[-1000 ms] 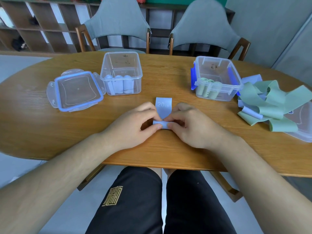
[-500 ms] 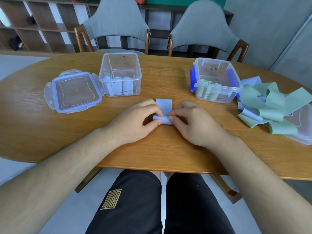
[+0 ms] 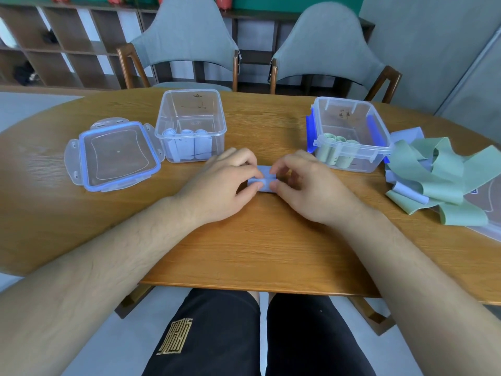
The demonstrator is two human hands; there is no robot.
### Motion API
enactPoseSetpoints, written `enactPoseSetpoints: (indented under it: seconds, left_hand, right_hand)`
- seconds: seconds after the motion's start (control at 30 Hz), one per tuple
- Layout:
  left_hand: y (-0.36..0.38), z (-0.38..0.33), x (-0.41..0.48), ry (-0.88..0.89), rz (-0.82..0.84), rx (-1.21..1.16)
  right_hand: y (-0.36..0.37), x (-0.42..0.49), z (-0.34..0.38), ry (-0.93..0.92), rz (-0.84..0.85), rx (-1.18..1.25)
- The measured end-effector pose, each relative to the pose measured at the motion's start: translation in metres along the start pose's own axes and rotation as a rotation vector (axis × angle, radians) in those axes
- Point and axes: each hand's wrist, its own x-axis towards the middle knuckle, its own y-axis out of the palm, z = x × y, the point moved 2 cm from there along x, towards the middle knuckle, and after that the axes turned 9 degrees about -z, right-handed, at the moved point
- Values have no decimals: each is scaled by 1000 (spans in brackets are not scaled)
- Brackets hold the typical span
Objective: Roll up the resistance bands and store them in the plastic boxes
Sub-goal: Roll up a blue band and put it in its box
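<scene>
A light blue resistance band (image 3: 265, 183), almost fully rolled, lies on the wooden table (image 3: 257, 253) between my hands. My left hand (image 3: 219, 185) pinches its left end and my right hand (image 3: 306, 188) pinches its right end. Behind on the left stands a clear plastic box (image 3: 191, 123) holding three blue rolls. On the right a clear box with blue clips (image 3: 349, 131) holds green rolls. Loose green and blue bands (image 3: 433, 175) lie piled at the far right.
A clear lid with a blue seal (image 3: 116, 156) lies left of the left box. Another clear lid (image 3: 485, 213) sits under the loose bands at the right edge. Two grey chairs (image 3: 187, 42) stand behind the table.
The flat printed tail of the blue band has shortened as the roll moved away from me; my hands followed it forward and almost no flat part shows now.
</scene>
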Motion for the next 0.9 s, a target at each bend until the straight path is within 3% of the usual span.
enactPoseSetpoints:
  seconds: [0.17,0.43,0.57,0.73,0.9]
  left_hand:
    - [6,0,16,37,-70,121]
    - [24,14,28,-44,-18,25]
    - [27,18,27,-108,-62,-90]
    - [23,16,20,-320,-109,-428]
    - [24,14,17,-293,-14,-553]
  right_hand:
    - [6,14,-8,-24,37,-108]
    - [20,26,-17,43,-37,-108]
    - [23,22,-18,193,-44,133]
    - [18,23,-13,341,-78,468]
    - [20,24,-8,384,-74,608]
